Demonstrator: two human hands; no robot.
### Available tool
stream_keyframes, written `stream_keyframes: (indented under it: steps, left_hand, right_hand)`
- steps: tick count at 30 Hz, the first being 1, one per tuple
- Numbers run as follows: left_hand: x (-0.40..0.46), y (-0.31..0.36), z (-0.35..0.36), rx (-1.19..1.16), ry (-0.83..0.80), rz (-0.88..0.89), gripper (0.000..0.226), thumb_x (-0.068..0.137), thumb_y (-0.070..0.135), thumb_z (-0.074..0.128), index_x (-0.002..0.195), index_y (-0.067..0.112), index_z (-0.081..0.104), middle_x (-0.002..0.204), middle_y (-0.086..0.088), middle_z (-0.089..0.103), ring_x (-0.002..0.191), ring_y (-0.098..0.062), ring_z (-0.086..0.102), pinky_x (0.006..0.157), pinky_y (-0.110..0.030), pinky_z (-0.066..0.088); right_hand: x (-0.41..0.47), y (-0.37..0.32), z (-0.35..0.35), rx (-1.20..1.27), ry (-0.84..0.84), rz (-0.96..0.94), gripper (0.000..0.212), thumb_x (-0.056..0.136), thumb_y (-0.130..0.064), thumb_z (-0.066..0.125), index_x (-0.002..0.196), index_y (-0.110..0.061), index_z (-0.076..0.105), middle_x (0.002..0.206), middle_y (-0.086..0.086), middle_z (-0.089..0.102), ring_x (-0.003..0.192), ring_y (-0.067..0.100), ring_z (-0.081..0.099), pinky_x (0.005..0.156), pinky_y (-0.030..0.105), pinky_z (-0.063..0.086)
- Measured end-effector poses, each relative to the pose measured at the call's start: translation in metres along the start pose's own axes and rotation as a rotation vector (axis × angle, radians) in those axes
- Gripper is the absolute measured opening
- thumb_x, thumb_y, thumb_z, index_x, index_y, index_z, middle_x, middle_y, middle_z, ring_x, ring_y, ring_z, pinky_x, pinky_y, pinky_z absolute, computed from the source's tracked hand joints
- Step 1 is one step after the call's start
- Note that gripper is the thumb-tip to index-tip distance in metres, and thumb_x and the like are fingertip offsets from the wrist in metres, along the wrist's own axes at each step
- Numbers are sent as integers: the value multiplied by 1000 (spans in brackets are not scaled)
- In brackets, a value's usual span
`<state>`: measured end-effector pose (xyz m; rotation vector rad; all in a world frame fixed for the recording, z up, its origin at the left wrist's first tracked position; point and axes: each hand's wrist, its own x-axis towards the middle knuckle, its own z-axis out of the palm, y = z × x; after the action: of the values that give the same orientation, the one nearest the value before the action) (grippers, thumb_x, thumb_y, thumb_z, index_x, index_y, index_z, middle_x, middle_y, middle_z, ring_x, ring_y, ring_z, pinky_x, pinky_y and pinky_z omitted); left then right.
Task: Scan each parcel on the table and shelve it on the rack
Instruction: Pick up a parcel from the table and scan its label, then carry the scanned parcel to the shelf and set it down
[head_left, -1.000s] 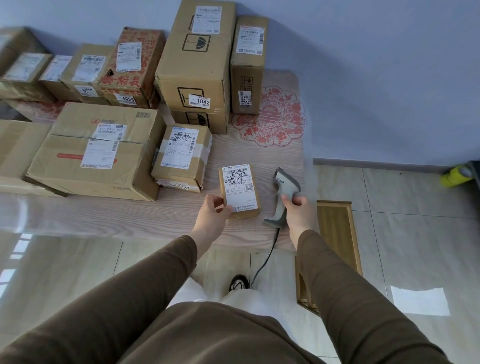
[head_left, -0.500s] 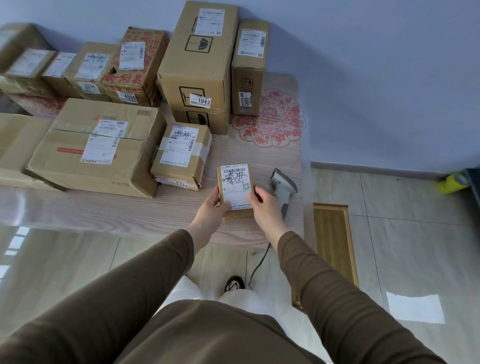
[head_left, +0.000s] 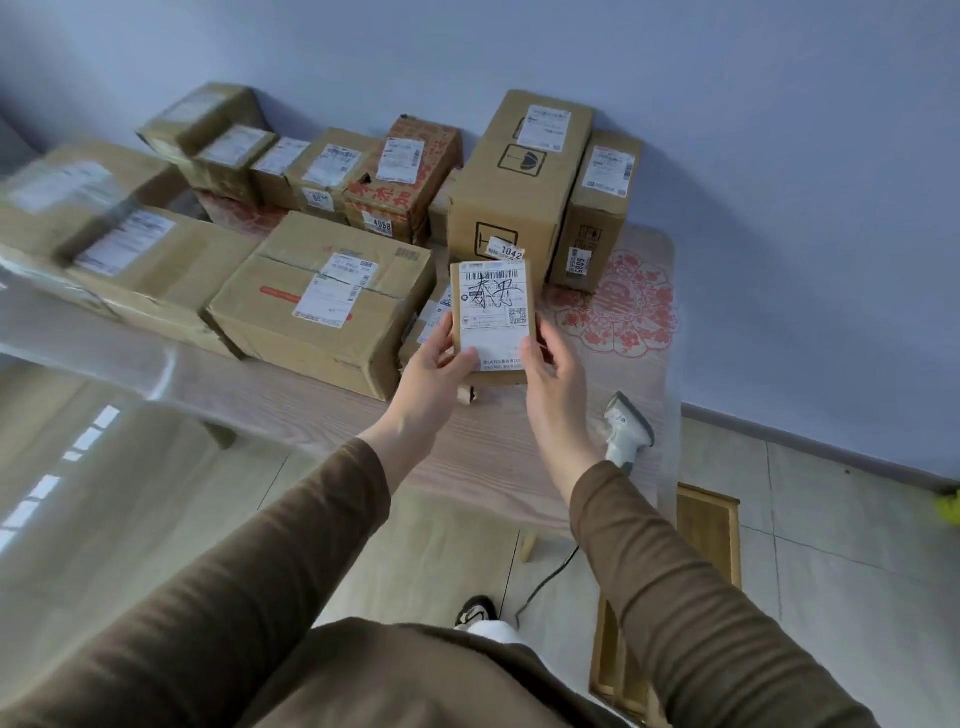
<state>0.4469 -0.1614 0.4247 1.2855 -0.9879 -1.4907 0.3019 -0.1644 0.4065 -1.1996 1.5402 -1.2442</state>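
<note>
A small flat cardboard parcel (head_left: 492, 306) with a white barcode label and black handwriting is lifted off the table, label facing me. My left hand (head_left: 435, 370) grips its lower left edge and my right hand (head_left: 551, 370) grips its lower right edge. The grey handheld scanner (head_left: 627, 427) lies on the wooden table (head_left: 467, 447) to the right of my right forearm, its cable hanging off the front edge. No rack is in view.
Several cardboard parcels fill the table's back and left: a large flat box (head_left: 322, 301), a tall box marked 1042 (head_left: 511, 182), a narrow upright box (head_left: 597, 208). A red paper-cut mat (head_left: 628, 306) lies at the right end. A wooden frame (head_left: 706, 530) rests on the floor.
My right hand let go of the scanner, left it on the table and took the small parcel's right edge. Both hands raised the parcel off the table. The view swung left.
</note>
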Motion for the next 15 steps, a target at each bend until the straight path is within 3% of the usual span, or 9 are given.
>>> stream_keyframes:
  steps: [2,4,7,8,10,12,15]
  left_hand:
    - [-12,17,-30,-28,55,60,53,106,11,54,155,27,42,132,5,71,124,-17,66,109,-37,51]
    - [-30,30,-66,-64,119,114,52,106,8,53,154,25,44,131,3,72,123,-19,67,105,-33,53]
    - [-68,44,-129,-84,244,172,56,104,6,55,156,20,40,134,-2,70,123,-22,67,106,-32,52]
    - [-84,47,-152,-92,290,192,57,103,5,56,156,19,40,136,-5,69,125,-25,65,106,-33,53]
    - [-121,53,-199,-103,390,229,54,103,4,57,153,17,42,137,-11,66,126,-28,64,105,-33,53]
    - [-163,59,-244,-113,476,252,50,102,4,57,149,17,45,137,-14,65,125,-30,64,104,-34,53]
    - [-230,62,-313,-101,605,273,47,102,8,60,145,22,46,136,-13,65,123,-28,65,106,-37,53]
  right_hand:
    - [-4,-20,31,22,-75,-33,39,102,-47,54,139,-39,60,140,-7,62,131,9,57,110,43,51]
    - [-17,-40,65,42,-156,-67,43,101,-49,54,141,-36,61,139,-8,62,130,8,58,110,40,50]
    - [-50,-71,120,45,-277,-110,38,106,-35,55,143,-29,60,130,-14,58,119,-4,56,102,16,49]
    - [-64,-80,140,45,-311,-132,36,106,-33,55,141,-31,62,129,-12,59,119,-5,56,101,16,49]
    - [-100,-98,184,56,-393,-172,31,104,-32,56,133,-38,64,129,-8,64,121,4,59,106,31,52]
    - [-140,-114,228,71,-478,-196,32,103,-34,57,134,-35,65,129,-7,64,122,10,60,107,40,52]
    - [-209,-139,288,97,-599,-185,44,104,-34,58,147,-28,57,136,-7,58,121,5,59,108,33,50]
